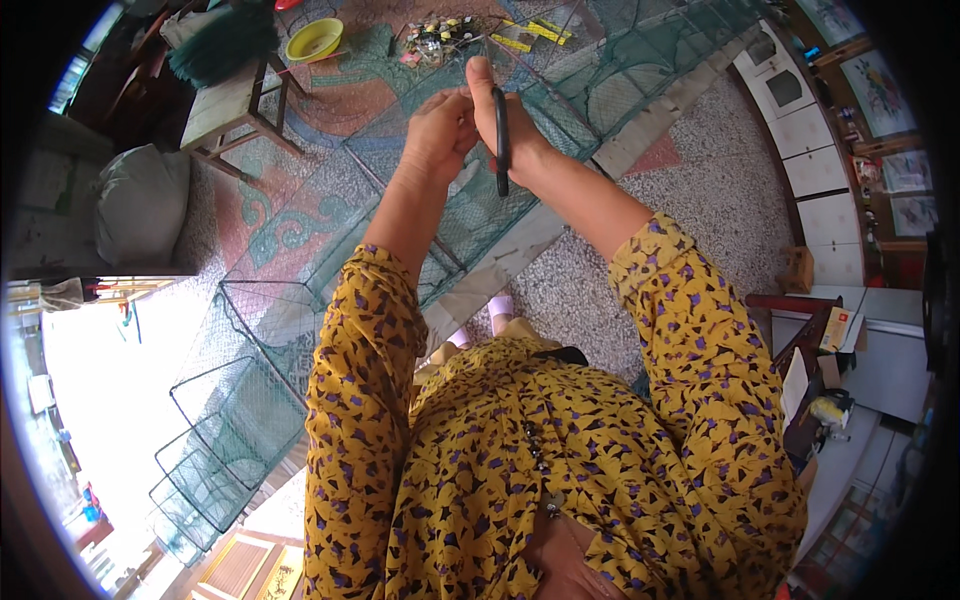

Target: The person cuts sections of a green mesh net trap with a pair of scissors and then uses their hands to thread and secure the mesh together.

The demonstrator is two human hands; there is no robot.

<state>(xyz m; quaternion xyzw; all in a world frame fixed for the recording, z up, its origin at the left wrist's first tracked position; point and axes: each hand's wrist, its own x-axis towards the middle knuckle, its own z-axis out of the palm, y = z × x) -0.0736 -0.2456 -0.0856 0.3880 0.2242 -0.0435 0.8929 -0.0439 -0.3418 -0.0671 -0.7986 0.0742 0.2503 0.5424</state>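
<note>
My two hands are close together over the green netting of a long framed net cage [500, 215] stretched across the floor. My left hand [437, 133] is closed, its fingertips pinched together beside the right hand; whatever is between them is too small to make out. My right hand [515, 130] is closed with the thumb raised. It holds what looks like a pair of scissors [501, 150], showing a black loop handle and a small red spot. The blades are hidden. Whether the fingers touch the netting cannot be told.
A wooden bench [235, 115] with a dark green net bundle [225, 50] stands at the far left, near a grey sack [143, 205]. A yellow basin [314, 40] and a pile of small items [440, 40] lie beyond. White cabinets [810, 140] line the right.
</note>
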